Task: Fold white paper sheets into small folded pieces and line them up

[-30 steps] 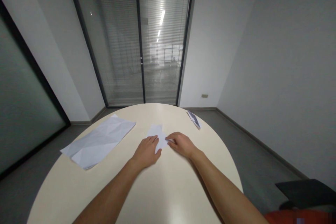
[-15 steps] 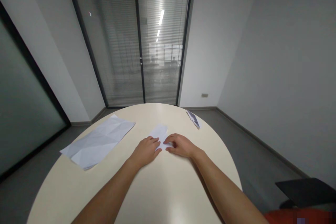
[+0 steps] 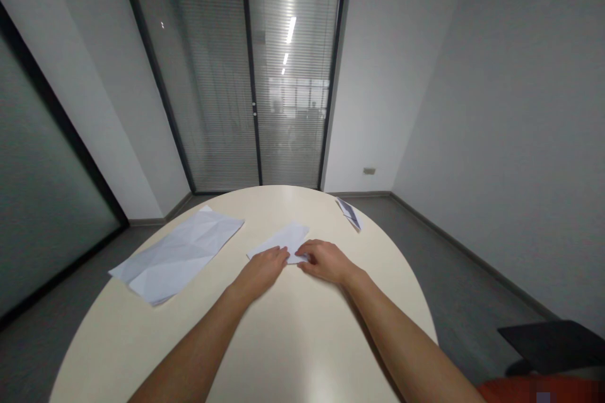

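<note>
A small folded piece of white paper (image 3: 287, 237) lies on the table in front of me, its near part hidden by my hands. My left hand (image 3: 268, 266) rests flat over its near left side, fingers stretched out and nothing gripped. On the right, my right hand (image 3: 326, 261) has curled fingers, with thumb and index finger closing on the paper's near right corner.
Creased white sheets (image 3: 189, 252) lie on the left of the round cream table (image 3: 278, 340). A folded white and dark piece (image 3: 350, 214) sits near the far right edge. A black chair part (image 3: 558, 343) stands beyond the table at lower right.
More of the folded paper shows to the left, stretching past my left hand. My left hand has flattened and shifted slightly left; my right hand stays almost in place.
</note>
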Tool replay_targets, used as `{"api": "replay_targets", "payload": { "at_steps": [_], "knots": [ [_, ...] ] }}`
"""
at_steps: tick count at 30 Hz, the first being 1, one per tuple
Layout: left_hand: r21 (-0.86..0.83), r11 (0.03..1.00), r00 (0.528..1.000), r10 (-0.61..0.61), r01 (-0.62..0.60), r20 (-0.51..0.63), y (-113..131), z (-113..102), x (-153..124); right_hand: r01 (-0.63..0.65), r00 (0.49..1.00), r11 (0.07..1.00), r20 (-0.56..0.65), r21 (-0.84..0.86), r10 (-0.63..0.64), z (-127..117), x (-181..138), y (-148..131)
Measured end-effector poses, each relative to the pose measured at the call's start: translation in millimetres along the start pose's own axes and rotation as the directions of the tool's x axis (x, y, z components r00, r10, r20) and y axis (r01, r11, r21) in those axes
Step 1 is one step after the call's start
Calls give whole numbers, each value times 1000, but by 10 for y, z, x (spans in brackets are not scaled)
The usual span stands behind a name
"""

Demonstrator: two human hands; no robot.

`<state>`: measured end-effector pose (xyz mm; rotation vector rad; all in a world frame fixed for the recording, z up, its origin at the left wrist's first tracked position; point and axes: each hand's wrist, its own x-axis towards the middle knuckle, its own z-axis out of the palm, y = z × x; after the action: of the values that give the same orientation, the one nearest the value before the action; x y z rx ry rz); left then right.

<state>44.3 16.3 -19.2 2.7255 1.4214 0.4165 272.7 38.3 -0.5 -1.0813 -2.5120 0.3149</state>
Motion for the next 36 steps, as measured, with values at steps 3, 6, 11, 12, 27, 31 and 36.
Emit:
{"api": "replay_targets", "payload": {
  "at_steps": [3, 6, 11, 12, 27, 31, 36],
  "knots": [
    [-56, 998, 999, 5, -7, -38, -2, -5, -12, -51, 999, 998, -19, -41, 50, -2, 8, -45],
    [-134, 991, 997, 12, -22, -76, -4, -31, -23, -65, 998, 997, -24, -49, 64, -10, 15, -66],
    [-232, 971, 992, 23, -52, -124, -30, -60, -26, 115, 991, 993, -66, -28, -117, 11, 25, 2],
    [-248, 967, 991, 29, -61, -133, -42, -55, -25, 142, 986, 989, -81, -36, -145, 26, 29, 27],
    [-218, 970, 957, -157, 104, -242, -155, -12, -13, -130, 988, 991, -87, -42, 126, 35, 22, 159],
    [-201, 967, 939, -209, 157, -272, -172, -30, -5, -160, 982, 986, -108, -57, 153, 16, 17, 188],
    [-202, 955, 898, -278, 219, -341, -195, -22, 3, -260, 957, 963, -150, -72, 247, -32, -9, 218]
  ]
}}
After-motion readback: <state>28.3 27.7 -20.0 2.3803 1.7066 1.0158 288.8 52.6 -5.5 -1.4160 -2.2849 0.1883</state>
